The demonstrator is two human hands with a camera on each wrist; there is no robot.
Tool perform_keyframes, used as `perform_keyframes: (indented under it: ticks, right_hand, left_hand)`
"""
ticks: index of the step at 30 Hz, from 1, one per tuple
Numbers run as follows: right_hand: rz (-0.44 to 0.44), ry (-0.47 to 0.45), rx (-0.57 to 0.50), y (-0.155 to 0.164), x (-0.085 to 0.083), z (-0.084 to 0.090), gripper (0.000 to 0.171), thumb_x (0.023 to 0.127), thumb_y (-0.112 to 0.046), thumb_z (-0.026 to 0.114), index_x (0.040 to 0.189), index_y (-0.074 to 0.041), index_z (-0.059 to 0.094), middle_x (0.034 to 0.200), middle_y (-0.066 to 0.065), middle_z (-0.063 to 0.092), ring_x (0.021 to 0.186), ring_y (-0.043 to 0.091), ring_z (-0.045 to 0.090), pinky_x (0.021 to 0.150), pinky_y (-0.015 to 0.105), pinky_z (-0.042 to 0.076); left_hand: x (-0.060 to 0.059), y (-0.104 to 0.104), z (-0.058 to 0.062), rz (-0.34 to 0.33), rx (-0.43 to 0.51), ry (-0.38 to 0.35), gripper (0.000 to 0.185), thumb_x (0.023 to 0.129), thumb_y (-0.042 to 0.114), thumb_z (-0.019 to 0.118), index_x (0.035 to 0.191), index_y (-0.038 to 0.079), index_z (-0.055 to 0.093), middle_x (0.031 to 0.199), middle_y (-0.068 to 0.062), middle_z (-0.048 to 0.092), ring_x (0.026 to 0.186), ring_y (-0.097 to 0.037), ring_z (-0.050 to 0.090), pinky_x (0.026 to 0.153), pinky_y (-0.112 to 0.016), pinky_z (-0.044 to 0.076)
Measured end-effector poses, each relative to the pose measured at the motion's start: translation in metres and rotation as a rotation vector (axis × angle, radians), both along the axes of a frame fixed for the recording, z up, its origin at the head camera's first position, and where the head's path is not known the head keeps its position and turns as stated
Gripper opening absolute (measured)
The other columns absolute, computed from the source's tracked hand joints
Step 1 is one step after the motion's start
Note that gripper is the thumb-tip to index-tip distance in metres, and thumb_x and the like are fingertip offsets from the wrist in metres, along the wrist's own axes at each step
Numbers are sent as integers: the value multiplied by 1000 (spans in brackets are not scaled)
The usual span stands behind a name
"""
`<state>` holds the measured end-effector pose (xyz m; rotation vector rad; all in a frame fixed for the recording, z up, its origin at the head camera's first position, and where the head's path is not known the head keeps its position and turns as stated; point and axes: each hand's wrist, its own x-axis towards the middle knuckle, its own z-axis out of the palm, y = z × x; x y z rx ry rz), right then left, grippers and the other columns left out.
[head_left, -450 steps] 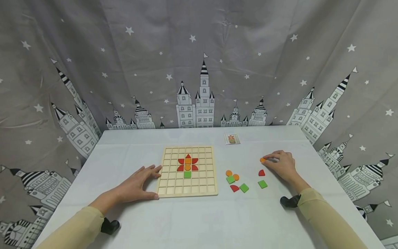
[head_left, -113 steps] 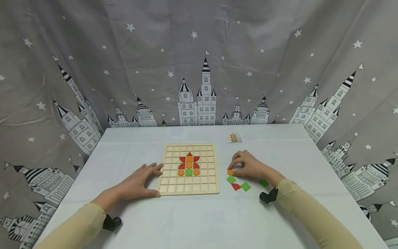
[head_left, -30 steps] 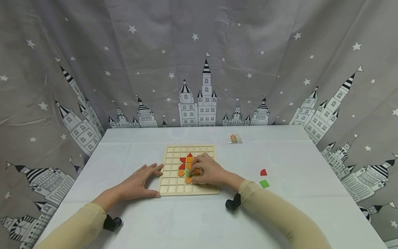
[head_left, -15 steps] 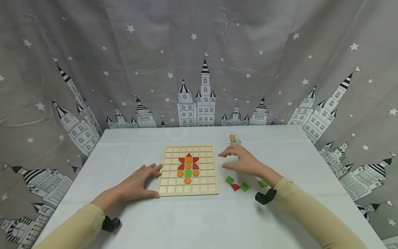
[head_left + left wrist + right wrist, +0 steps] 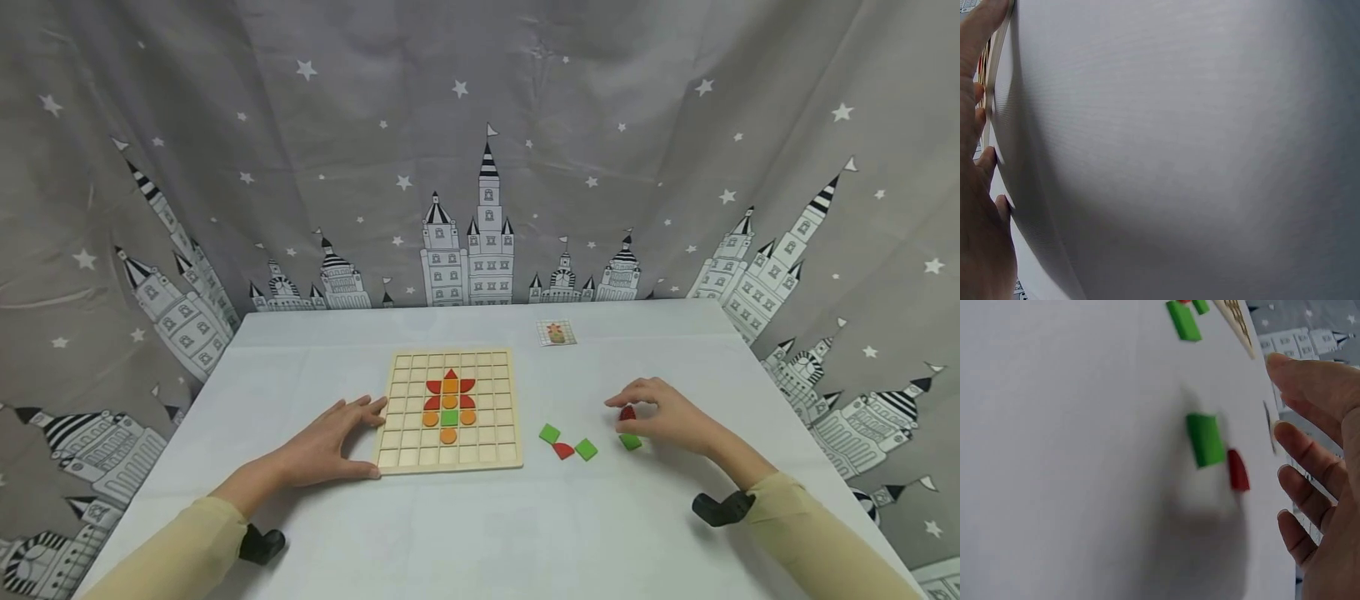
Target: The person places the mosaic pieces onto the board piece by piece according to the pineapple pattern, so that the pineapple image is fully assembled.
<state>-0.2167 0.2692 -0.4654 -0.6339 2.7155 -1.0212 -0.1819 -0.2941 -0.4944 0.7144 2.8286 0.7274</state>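
Observation:
A wooden grid board [image 5: 495,454] bears a figure of flat red, orange and green pieces, with an orange disc [image 5: 448,436] below the green square [image 5: 449,417] in it. My left hand [image 5: 326,446] rests at the board's left edge, fingers spread and thumb at the near corner. My right hand [image 5: 667,417] hovers at the right, thumb and fingers apart and holding nothing. Between them in the head view shows a red quarter-circle piece [image 5: 627,412], partly shaded. A loose green square [image 5: 630,442] lies just below the thumb; both pieces also appear in the right wrist view.
Between board and right hand lie two green squares, the left one [image 5: 550,433] and the right one [image 5: 586,449], with a red quarter-circle [image 5: 563,451] between them. A small pattern card [image 5: 557,333] lies at the back. A grey castle-print curtain [image 5: 360,125] hangs behind the white table [image 5: 480,533].
Three orange discs have come onto the board, two beside the green square and one below it. My right hand has moved from the board rightward to the loose red piece. The left hand stays put.

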Motion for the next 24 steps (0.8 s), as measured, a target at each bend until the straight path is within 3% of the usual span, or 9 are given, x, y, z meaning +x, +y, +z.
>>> perform_keyframes:
  ticks: [8, 12, 24]
  right_hand:
    - [5, 63, 65, 28, 12, -22, 35, 81, -33, 87, 114, -27, 79, 111, -7, 64, 109, 23, 47, 91, 45, 44]
    - [-26, 43, 47, 33, 14, -30, 34, 81, -31, 88, 114, -29, 78, 111, -6, 62, 109, 23, 45, 90, 43, 43]
    - [-70, 75, 7, 35, 14, -38, 27, 81, -30, 89, 107, -31, 80, 110, -5, 60, 112, 26, 45, 91, 48, 40]
  left_hand:
    - [0, 1, 2, -13, 13, 6, 80, 74, 63, 83, 133, 14, 59, 164, -4, 35, 152, -37, 25, 125, -59, 10]
    - [0, 1, 2, -12, 10, 8, 79, 75, 63, 83, 133, 14, 59, 164, -4, 35, 152, -37, 26, 125, -59, 11]
    - [0, 0, 1, -4, 3, 4, 80, 74, 66, 81, 133, 16, 59, 164, -3, 36, 152, -37, 25, 125, -59, 11]
